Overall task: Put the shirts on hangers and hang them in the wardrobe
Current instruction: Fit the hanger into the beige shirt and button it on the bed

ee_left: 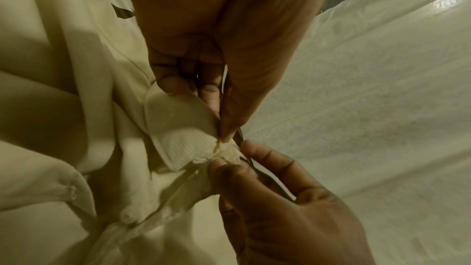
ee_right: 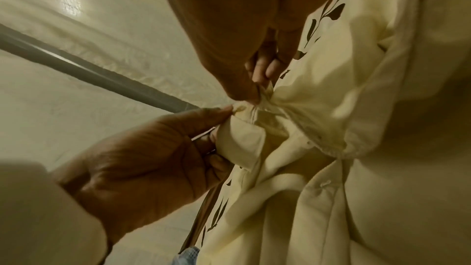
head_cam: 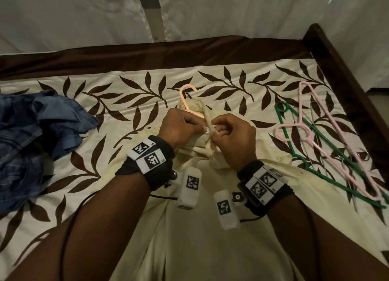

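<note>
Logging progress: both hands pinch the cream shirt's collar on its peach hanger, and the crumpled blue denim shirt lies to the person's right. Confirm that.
One detail is wrong: the crumpled blue denim shirt lies to the person's left, as the head view shows. The rest holds: left hand and right hand pinch the collar of the cream shirt on the peach plastic hanger.

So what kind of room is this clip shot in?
Most likely a bedroom. The work happens on a bed with a leaf-print bedsheet and a dark wooden frame. Spare plastic hangers and a heap of blue clothes lie on it. No wardrobe is in view.
</note>
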`<action>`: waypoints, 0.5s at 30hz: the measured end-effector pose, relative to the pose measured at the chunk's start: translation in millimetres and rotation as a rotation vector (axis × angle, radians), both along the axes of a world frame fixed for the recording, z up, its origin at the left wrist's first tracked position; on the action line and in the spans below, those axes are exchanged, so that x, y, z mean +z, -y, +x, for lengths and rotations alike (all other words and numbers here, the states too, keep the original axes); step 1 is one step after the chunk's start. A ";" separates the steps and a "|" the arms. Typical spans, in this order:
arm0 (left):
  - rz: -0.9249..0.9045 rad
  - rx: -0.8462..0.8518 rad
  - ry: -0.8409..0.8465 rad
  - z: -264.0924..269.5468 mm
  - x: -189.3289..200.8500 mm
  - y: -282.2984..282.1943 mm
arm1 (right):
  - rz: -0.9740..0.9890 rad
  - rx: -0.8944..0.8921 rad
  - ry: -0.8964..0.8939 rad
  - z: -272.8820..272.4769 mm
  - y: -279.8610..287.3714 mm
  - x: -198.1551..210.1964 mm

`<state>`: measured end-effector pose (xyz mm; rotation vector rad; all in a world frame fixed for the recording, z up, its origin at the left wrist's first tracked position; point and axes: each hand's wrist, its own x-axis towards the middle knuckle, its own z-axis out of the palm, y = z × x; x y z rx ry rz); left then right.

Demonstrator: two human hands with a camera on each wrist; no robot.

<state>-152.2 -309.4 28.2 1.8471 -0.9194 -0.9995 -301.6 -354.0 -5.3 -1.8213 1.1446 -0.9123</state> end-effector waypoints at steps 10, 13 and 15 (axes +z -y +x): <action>0.008 0.040 0.071 -4.3 -0.1 1.4 | 0.274 -0.013 0.261 -6.3 -10.6 2.0; 0.021 0.023 0.068 -5.9 -0.7 0.3 | 0.317 0.001 0.297 -8.5 -10.5 3.7; 0.022 0.018 0.066 -6.5 0.2 -1.1 | 0.352 0.013 0.318 -9.1 -8.8 4.4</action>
